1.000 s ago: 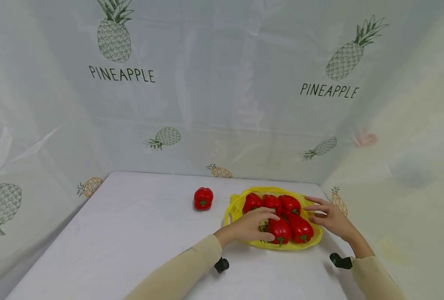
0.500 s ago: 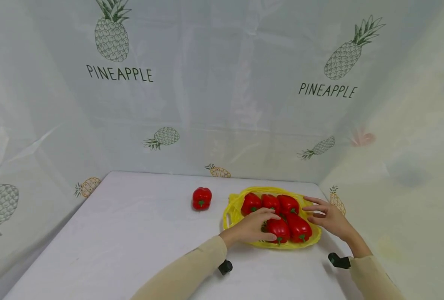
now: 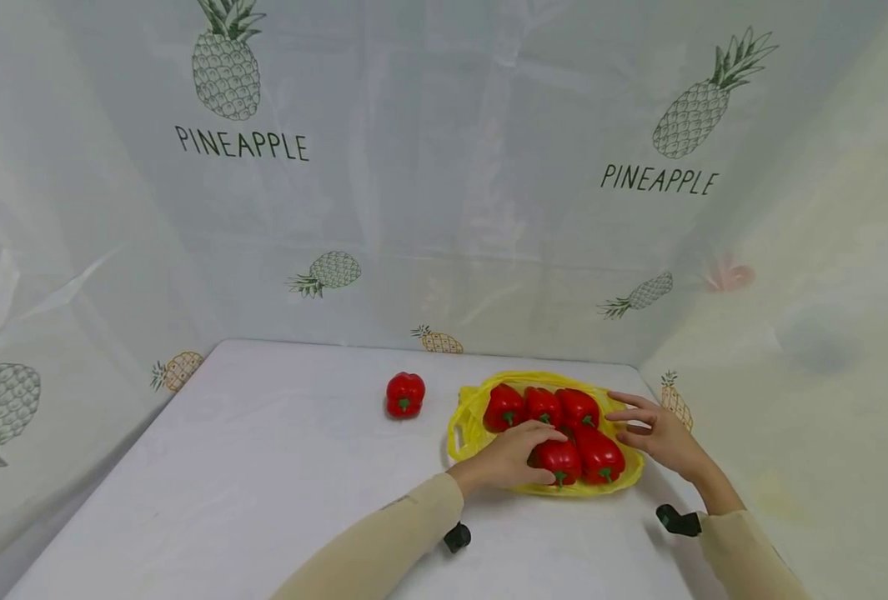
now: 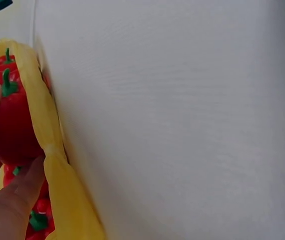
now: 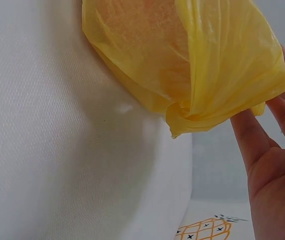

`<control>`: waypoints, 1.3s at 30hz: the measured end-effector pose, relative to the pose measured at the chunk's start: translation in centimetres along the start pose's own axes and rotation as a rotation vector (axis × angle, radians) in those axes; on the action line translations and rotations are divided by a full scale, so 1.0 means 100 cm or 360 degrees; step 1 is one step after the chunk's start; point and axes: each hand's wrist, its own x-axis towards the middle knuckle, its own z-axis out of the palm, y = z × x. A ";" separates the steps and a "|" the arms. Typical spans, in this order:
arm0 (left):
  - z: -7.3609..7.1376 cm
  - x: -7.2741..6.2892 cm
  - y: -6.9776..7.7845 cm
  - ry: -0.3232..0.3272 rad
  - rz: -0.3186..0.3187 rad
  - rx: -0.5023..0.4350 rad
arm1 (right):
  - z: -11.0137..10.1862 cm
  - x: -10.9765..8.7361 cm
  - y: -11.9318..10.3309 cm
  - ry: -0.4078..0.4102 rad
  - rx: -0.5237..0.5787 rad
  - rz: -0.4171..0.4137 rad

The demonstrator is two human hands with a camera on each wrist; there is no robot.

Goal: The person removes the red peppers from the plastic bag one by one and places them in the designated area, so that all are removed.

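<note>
Several red bell peppers sit in a yellow plastic bag [image 3: 470, 427] spread wide on the table. At the front left of the bag, my left hand [image 3: 509, 458] grips a red bell pepper [image 3: 559, 462]. The left wrist view shows the thumb beside the green stem of this pepper [image 4: 13, 127] and fingers on its opposite side. At the bag's right side is my right hand [image 3: 661, 435], its fingers spread and lightly bent at the rim. In the right wrist view those fingers [image 5: 250, 137] meet the folded yellow edge and are partly hidden behind it.
Another red bell pepper [image 3: 405, 395] lies outside the bag, toward the back of the white table [image 3: 263, 467]. A pineapple-print sheet [image 3: 444, 208] hangs behind the table and along both sides.
My left hand has shifted slightly right, and its thumb and fingers have come in around the front-left pepper. The right hand keeps its place at the bag's rim.
</note>
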 end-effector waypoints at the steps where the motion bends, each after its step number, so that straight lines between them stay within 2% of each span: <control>1: 0.000 0.000 0.000 0.0007 0.0001 -0.0003 | 0.000 0.000 0.001 -0.0002 -0.0003 0.0003; 9: 0.001 0.000 -0.006 0.0027 0.0022 0.0013 | -0.001 0.000 -0.003 -0.0004 0.0001 0.0027; 14: -0.009 -0.006 -0.006 0.0029 0.0013 -0.0013 | -0.001 -0.002 -0.005 -0.0006 -0.0013 0.0004; 20: -0.027 -0.017 -0.007 0.0041 0.0029 -0.0087 | 0.000 -0.001 -0.006 -0.0002 -0.0016 0.0020; 28: -0.052 -0.031 -0.014 0.0059 0.0043 0.0010 | -0.001 0.000 -0.007 -0.0002 -0.0038 0.0014; 39: -0.095 -0.060 -0.023 0.0075 -0.0012 -0.0014 | -0.001 0.001 -0.007 -0.0019 0.0009 0.0016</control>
